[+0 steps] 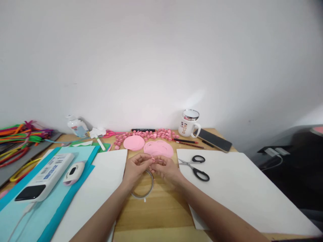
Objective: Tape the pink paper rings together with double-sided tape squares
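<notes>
My left hand (136,165) and my right hand (165,168) meet over the middle of the wooden table, fingers pinched together. Between their fingertips is a small piece of pink paper (152,159), partly covered by the fingers. Just below the hands a roll of tape (148,193) lies flat, its upper part hidden by my left hand. Behind them are pink paper circles (134,143) and more overlapping pink paper cutouts (158,148). Many small pink rolled paper pieces (148,135) lie along the back. To the right, black-handled scissors (195,166) rest open on white paper (227,188).
A white mug (188,124) stands at the back, beside a phone (214,140) and pencils (186,140). At left are a power bank (47,174) with a cable, a small white device (74,172), a glue bottle (77,126) and colourful pipe cleaners (22,137). A wall rises behind.
</notes>
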{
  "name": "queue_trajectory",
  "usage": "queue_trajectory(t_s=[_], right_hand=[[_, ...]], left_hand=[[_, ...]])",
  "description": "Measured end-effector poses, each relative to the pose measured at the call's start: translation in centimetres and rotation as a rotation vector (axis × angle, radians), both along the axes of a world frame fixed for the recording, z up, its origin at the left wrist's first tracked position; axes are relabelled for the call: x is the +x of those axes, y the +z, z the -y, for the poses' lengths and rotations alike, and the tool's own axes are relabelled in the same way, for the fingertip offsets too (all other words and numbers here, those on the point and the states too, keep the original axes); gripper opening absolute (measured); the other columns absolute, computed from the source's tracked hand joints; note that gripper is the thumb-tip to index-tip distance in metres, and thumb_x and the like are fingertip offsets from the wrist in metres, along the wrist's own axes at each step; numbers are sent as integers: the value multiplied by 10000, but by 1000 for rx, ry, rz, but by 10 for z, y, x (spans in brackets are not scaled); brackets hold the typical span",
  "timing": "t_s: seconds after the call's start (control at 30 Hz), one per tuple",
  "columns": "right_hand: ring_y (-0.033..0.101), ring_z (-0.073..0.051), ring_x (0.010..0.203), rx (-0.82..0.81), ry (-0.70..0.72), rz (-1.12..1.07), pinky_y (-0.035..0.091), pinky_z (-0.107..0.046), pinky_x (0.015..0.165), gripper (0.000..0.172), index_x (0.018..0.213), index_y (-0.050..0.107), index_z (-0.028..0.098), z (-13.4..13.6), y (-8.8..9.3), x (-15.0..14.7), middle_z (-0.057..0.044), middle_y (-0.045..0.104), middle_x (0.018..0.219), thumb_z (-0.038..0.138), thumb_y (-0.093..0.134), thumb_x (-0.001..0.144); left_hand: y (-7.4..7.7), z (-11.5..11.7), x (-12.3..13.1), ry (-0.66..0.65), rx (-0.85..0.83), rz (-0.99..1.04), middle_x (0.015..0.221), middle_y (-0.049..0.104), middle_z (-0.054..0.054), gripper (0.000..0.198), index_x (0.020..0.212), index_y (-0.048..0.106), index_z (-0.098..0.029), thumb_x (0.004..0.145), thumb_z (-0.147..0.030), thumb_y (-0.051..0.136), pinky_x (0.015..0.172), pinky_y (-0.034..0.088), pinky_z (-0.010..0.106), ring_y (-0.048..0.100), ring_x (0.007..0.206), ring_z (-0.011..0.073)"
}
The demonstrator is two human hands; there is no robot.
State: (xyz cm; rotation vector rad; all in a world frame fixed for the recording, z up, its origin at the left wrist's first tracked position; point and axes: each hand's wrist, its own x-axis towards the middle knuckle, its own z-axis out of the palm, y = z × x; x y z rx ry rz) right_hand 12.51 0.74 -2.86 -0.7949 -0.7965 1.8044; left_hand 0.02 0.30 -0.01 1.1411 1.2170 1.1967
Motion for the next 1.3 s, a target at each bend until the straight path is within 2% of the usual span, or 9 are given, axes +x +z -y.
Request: queue_trajectory(t_s=[0.17,0.3,0.47,0.63,0.87,1.0,1.13,1.3], right_hand=[[532,-70,517,33,-52,172,408,-200,545,270,763,585,140,-3,-5,2,13,614,612,220,717,542],[589,-110,573,62,-67,189,454,-249,612,267,779,574,142,-5,-7,3,-14,641,661,256,693,570],[598,-117,541,93,-158,239,476,-260,607,310,772,546,145,-4,2,5,-10,645,635,260,715,539],[630,-150,588,87,-203,197,512,-303,631,372,777,532,154,-3,7,6,-26,668,672,288,746,505],[646,-171,603,87,-249,162,534,-347,659,395,794,516,165,-3,6,5,-23,674,671,305,752,509],[640,-164,589,113,-266,226,533,-317,636,325,746,554,157,-2,8,6,-20,669,653,308,740,526],[634,-167,625,229,-245,308,518,-303,658,221,708,622,141,0,9,6,-38,671,661,315,693,591],[630,-176,681,332,-250,382,504,-302,687,178,741,667,151,0,4,5,-52,687,738,284,667,623]], left_hand=[[-7,-2,-6,23,189,-260,811,691,47,155,728,673,-158,620,-269,675,749,478,270,626,813,192],[-11,-3,-8,19,210,-313,824,694,54,162,742,679,-162,642,-287,654,765,472,285,626,825,203],[-8,-4,-8,57,174,-330,805,701,58,162,728,687,-152,633,-279,655,775,471,299,631,808,209],[-2,-3,-6,78,113,-283,770,711,53,155,717,695,-146,613,-257,666,715,499,282,646,738,199],[4,2,1,50,12,-58,659,711,40,169,709,693,-133,578,-239,696,586,528,243,652,576,168],[5,3,3,34,-1,-17,589,698,29,158,704,694,-127,582,-227,696,562,530,233,645,527,158],[4,3,3,29,5,-31,601,701,35,163,720,699,-127,595,-233,689,576,530,229,654,550,163],[2,2,2,43,1,-52,646,710,53,190,738,698,-120,597,-246,683,580,530,244,658,567,178]])
